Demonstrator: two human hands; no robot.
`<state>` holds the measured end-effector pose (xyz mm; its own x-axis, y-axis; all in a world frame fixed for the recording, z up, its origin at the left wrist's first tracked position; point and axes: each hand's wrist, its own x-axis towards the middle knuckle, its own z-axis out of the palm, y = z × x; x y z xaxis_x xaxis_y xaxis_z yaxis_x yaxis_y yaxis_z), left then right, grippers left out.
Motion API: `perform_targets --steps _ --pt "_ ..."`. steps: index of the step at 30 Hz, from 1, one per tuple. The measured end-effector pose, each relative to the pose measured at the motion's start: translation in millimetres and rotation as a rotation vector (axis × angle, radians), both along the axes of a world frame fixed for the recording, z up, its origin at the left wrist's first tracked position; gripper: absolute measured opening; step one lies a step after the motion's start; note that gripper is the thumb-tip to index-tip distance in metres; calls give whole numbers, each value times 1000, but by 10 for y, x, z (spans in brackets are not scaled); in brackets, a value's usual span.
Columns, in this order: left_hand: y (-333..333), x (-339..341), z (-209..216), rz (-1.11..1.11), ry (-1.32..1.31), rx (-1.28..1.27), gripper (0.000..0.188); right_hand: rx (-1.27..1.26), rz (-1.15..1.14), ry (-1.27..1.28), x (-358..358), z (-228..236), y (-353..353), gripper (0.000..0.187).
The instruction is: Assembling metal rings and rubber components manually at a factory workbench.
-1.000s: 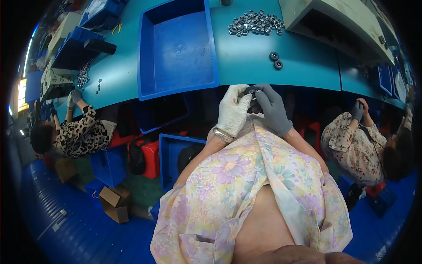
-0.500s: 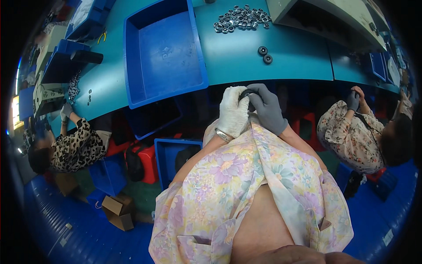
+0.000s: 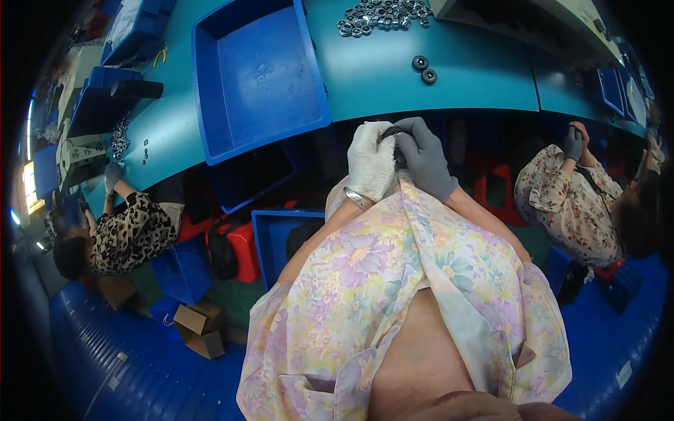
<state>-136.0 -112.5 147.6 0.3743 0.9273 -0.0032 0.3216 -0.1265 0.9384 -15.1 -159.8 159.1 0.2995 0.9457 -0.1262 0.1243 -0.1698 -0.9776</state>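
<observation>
Far L of the L hand, a co-worker in a spotted top sits by the counter, w/ small shiny pcs heaped nearby. Closer in, fwd-left of the L hand, a big blue tray sits at the counter's edge. L hand, white glove, curls inward, thumb & fingers pinched on a small blk part; well fwd of it, a pile of silvery rings. Blk part sits btwn both hands' fingertips, mostly covered, exact shape unclear. R hand, grey glove, grips the part's other side, right beside L hand. Fwd of R hand, 2 blk wheels, seemingly touching. Far R of it, another co-worker, floral top.
</observation>
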Motion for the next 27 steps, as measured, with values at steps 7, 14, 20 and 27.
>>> perform_targets --steps 7,14,20,27 --pt "8 -26 110 41 -177 -378 17 81 60 -108 4 -8 -13 20" --pt "-61 -43 17 27 17 -138 18 76 123 -176 15 41 -34 16" --pt "-82 -44 25 -23 80 -81 19 91 142 -275 34 -79 -93 13" --pt "98 -122 279 63 -356 -745 22 -119 177 393 132 96 -108 33"
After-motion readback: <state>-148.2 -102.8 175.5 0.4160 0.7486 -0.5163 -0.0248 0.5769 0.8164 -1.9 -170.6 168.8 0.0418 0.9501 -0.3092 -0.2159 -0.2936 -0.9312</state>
